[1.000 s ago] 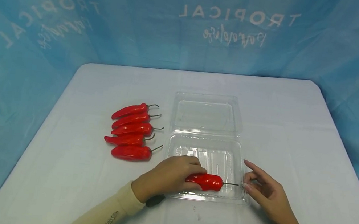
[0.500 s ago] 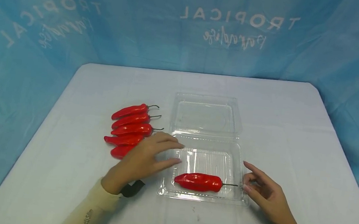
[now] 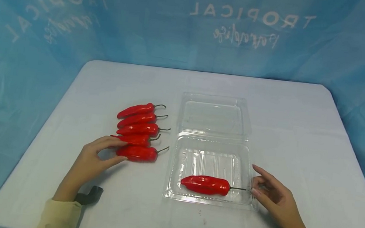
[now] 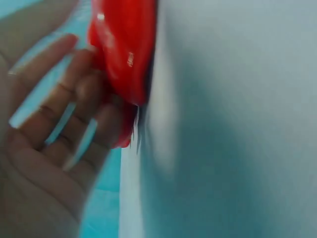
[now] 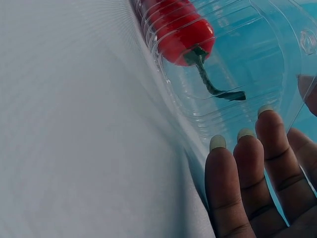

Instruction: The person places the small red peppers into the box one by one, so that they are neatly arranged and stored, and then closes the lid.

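My left hand is at the row of red chili peppers on the left. Its thumb and fingers are spread about the tapered end of the nearest pepper, not closed on it. The left wrist view is blurred, with fingers beside that red pepper. In the base of a clear plastic clamshell container lies one red pepper, stem to the right. My right hand stays at the container's right side, fingers loosely bent. From the right wrist, fingertips appear close to the clear wall; contact is hard to tell.
Several more red peppers lie side by side behind the nearest one, stems pointing right. The clamshell's clear lid lies folded back on the white table. A blue printed curtain hangs around the table.
My left hand has let go of the pepper in the container and moved left to the row's nearest pepper. My right hand has stayed at the container's right side.
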Tool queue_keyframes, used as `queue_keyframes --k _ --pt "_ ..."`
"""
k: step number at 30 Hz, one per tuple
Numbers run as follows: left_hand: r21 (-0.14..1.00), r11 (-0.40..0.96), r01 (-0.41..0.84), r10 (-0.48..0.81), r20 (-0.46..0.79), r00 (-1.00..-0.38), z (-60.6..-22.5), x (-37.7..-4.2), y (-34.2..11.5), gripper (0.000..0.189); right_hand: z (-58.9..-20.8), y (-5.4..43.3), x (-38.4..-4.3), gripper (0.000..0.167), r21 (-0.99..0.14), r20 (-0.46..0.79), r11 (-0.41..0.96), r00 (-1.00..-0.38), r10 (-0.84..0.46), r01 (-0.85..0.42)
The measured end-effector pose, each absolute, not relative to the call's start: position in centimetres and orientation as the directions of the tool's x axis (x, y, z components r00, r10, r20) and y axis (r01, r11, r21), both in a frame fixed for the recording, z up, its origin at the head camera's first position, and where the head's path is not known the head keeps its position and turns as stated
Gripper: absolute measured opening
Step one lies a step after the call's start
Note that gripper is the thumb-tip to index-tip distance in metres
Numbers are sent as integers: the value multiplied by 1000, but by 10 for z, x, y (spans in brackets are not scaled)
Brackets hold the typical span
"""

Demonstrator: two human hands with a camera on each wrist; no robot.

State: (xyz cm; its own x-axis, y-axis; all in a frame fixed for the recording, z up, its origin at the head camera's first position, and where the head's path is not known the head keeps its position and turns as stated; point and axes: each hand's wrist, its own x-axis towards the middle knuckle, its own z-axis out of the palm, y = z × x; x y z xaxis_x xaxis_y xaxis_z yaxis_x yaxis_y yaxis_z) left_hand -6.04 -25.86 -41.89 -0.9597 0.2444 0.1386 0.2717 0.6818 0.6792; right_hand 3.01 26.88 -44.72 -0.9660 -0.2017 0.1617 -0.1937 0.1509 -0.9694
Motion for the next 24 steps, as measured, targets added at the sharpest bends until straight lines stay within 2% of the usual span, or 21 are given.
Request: queue_keyframes --k 6,17,24 --pt "712 684 155 208 14 -978 -436 -61 -265 52 -449 270 31 66 -970 158 151 -966 -204 -191" --pt "706 684 184 226 35 -973 -443 -61 -267 47 -448 270 31 66 -970 167 139 -963 -210 -198" --pt "728 679 92 185 -49 -982 -439 -60 -268 51 -450 270 30 66 -967 166 156 -964 -207 -200"
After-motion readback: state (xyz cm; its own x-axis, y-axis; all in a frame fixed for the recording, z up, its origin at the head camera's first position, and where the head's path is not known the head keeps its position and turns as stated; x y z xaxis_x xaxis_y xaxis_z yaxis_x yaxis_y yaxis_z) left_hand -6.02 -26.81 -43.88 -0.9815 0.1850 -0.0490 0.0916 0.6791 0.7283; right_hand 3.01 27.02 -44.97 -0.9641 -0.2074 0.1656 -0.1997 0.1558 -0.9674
